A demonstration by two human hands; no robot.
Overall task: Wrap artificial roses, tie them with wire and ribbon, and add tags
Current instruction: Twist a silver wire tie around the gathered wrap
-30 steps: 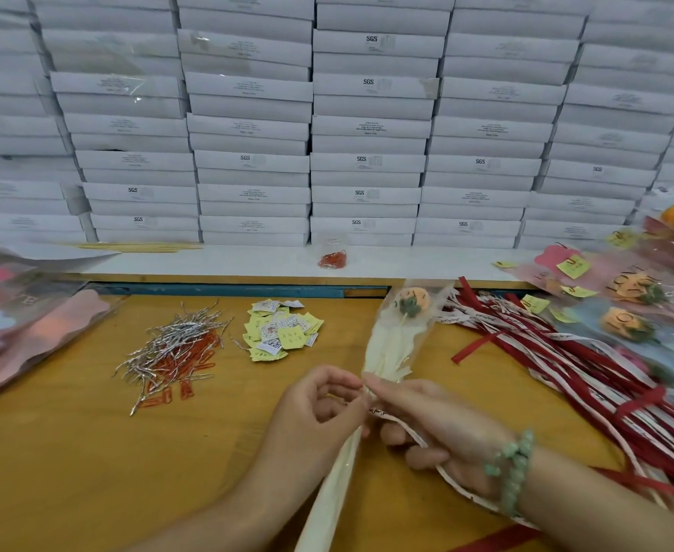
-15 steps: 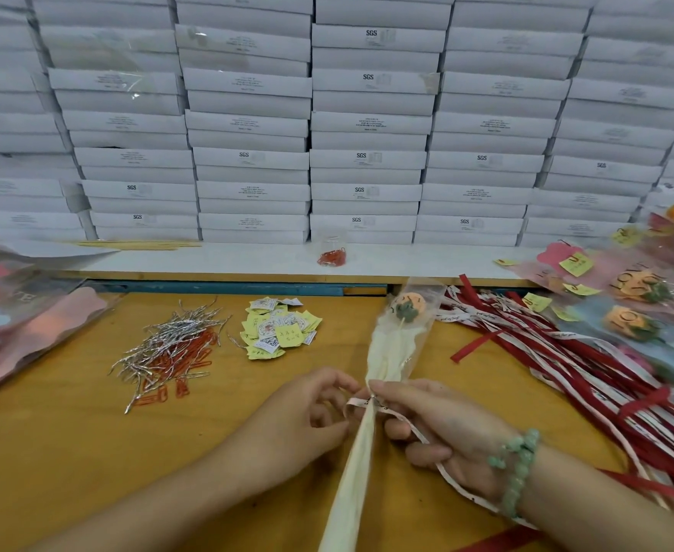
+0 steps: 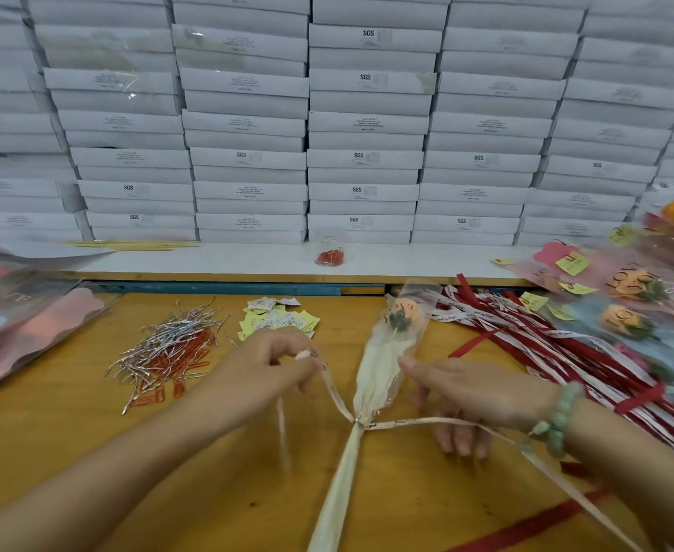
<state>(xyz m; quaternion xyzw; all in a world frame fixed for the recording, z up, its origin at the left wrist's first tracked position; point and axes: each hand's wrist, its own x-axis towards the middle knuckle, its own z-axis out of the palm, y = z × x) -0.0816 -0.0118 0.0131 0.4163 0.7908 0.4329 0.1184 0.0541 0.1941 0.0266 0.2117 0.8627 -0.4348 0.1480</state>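
The wrapped rose (image 3: 379, 372) lies on the table (image 3: 68, 440) in front of the person. Its orange head points away toward the boxes (image 3: 367, 153) and its thin cream stem end runs off the near edge. A pale ribbon (image 3: 337, 396) is tied round the wrap where it narrows, between the two hands. The left hand (image 3: 283, 364) is raised just left of the rose. Its thumb and fingertips pinch one end of the ribbon, and a loose tail hangs below the hand. The right hand (image 3: 470, 396) is palm down just right of the rose with the thumb out. Its fingers curl down round the other ribbon end, which runs on under the wrist toward the near right corner. That wrist wears a green bead bracelet (image 3: 558, 416). Farther left on the table is a heap of silver wires (image 3: 168, 340) mixed with red clips (image 3: 184, 368), and yellow and white tags (image 3: 279, 318) lie just beyond the left hand. A pile of red and white ribbons (image 3: 566, 352) lies to the right, with finished roses (image 3: 626, 320) past it. Pink wrappers (image 3: 28, 324) are at the far left.
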